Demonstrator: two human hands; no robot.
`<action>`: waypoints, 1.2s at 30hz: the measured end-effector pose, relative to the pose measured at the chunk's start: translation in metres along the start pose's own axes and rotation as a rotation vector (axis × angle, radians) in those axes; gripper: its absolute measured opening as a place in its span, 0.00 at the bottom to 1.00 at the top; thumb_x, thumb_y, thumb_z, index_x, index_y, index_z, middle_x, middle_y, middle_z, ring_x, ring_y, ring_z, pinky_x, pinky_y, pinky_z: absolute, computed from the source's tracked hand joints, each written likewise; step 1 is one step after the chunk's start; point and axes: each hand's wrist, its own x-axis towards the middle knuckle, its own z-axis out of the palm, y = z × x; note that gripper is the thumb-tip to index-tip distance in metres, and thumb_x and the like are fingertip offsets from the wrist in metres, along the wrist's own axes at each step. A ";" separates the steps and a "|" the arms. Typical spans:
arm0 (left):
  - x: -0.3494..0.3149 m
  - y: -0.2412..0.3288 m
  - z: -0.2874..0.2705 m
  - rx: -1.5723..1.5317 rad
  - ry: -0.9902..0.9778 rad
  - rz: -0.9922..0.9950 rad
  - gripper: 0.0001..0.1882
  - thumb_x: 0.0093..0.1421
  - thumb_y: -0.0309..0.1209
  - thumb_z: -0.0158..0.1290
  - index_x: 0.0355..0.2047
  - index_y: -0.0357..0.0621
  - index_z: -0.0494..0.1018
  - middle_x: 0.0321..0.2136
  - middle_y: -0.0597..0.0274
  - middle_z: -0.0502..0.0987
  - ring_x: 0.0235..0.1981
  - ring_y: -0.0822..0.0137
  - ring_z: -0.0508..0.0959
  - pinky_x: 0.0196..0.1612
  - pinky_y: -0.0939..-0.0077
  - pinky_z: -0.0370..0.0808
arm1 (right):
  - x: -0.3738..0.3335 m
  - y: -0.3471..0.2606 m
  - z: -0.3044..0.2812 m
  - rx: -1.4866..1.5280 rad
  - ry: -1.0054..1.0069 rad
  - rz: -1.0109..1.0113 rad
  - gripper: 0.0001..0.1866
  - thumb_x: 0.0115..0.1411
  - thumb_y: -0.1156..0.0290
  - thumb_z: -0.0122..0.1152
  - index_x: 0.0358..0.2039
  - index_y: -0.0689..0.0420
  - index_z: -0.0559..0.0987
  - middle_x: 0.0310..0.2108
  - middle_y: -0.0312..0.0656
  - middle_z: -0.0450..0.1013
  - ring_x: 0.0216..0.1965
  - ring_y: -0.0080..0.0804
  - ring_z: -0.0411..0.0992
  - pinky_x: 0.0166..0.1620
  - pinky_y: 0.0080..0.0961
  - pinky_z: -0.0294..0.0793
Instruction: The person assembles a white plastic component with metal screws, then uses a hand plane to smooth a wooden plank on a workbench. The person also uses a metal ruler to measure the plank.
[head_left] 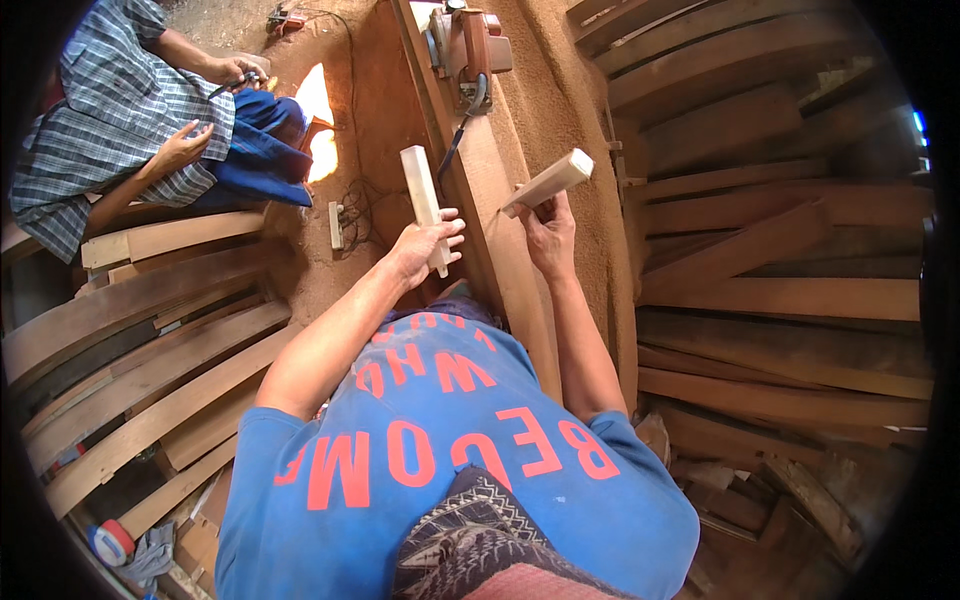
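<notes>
My left hand (pixel 428 245) is closed around a pale, squared wooden stick (pixel 420 185), which stands nearly upright with its lower end showing below my fingers. To the right, my right hand (pixel 551 232) grips a second pale wooden piece (pixel 550 184), tilted with its far end raised toward the right. The two pieces are apart. Between and beneath my hands runs a long wooden plank (pixel 488 190). On the plank's far end sits a reddish-brown power tool (pixel 480 50) with a dark cord (pixel 461 143); neither hand touches it.
Curved timber is stacked at left (pixel 160 330) and right (pixel 780 295). A person (pixel 130 120) sits at the far left, a small dark tool in one hand. A power strip (pixel 336 226) with tangled cords lies on the sawdust-covered floor (pixel 375 90). Another small power tool (pixel 287 20) lies farther back.
</notes>
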 end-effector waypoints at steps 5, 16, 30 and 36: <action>0.000 -0.001 -0.005 0.030 0.012 -0.016 0.34 0.67 0.35 0.61 0.69 0.43 0.62 0.60 0.52 0.73 0.61 0.54 0.75 0.59 0.57 0.77 | 0.011 0.003 0.004 -0.228 -0.037 0.137 0.18 0.66 0.82 0.62 0.55 0.61 0.72 0.47 0.42 0.81 0.51 0.30 0.78 0.57 0.31 0.77; 0.016 0.011 0.000 0.043 0.003 0.041 0.32 0.68 0.33 0.60 0.68 0.39 0.62 0.60 0.50 0.74 0.59 0.56 0.77 0.60 0.62 0.77 | 0.021 0.006 0.006 -0.098 -0.021 0.132 0.14 0.66 0.81 0.63 0.50 0.59 0.74 0.46 0.42 0.80 0.47 0.29 0.79 0.52 0.30 0.78; 0.029 -0.002 0.009 0.016 -0.019 0.053 0.34 0.67 0.33 0.61 0.69 0.37 0.62 0.58 0.49 0.74 0.60 0.55 0.76 0.61 0.62 0.77 | 0.025 0.015 0.009 -0.136 -0.030 0.082 0.11 0.67 0.79 0.62 0.48 0.61 0.74 0.43 0.40 0.80 0.47 0.26 0.78 0.52 0.27 0.77; 0.028 -0.002 0.009 -0.034 0.002 0.047 0.32 0.66 0.32 0.61 0.67 0.36 0.64 0.54 0.52 0.77 0.56 0.58 0.79 0.59 0.64 0.78 | 0.024 0.011 0.012 -0.142 -0.023 0.105 0.10 0.66 0.78 0.63 0.47 0.61 0.75 0.43 0.41 0.81 0.48 0.28 0.79 0.52 0.28 0.78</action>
